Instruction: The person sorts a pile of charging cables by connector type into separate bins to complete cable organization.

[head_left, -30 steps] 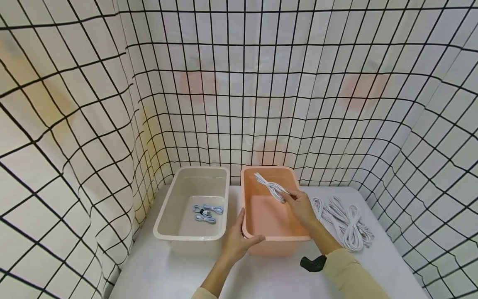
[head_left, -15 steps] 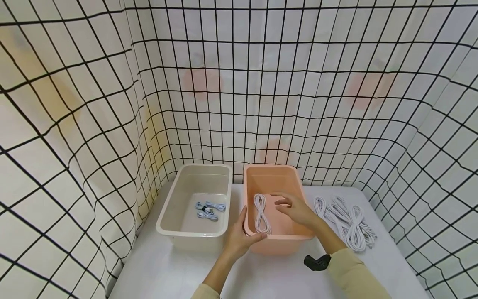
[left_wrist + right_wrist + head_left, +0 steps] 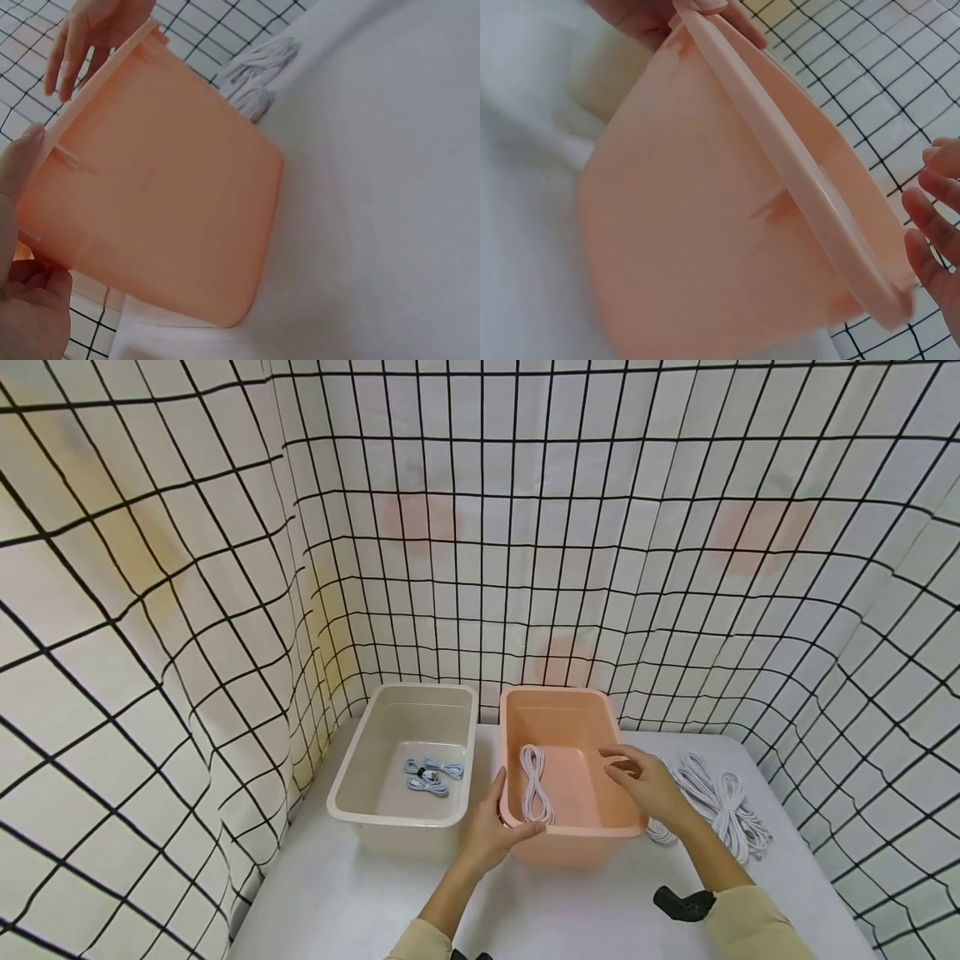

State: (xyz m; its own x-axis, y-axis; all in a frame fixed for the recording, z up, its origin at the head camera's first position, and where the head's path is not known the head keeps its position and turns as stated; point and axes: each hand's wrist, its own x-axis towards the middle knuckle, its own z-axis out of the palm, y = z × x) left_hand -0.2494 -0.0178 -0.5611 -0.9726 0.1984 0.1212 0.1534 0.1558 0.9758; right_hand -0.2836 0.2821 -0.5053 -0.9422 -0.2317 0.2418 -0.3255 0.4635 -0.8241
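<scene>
My left hand (image 3: 489, 835) grips the near left corner of the orange plastic bin (image 3: 576, 847), thumb over the rim and fingers curled beneath it, as the left wrist view shows. A bundled white cable (image 3: 533, 783) lies along the bin's left side, on its floor. Over the bin's right rim hovers my right hand (image 3: 648, 785), its fingers loosely bent and holding nothing. In the right wrist view, the right hand's fingers (image 3: 930, 217) are beside the rim. Several more bundled white cables (image 3: 727, 806) lie on the table right of the bin, partly hidden by the right hand and forearm.
A cream bin (image 3: 375, 818) stands left of the orange one, with several small light-blue cable bundles (image 3: 429, 783) on its floor. Black wire mesh (image 3: 525, 610) encloses the back and sides of the white table (image 3: 360, 902).
My right hand lowered the white cable bundle into the orange bin and let it go. It then moved right, toward the bin's rim. My left hand has kept its grip.
</scene>
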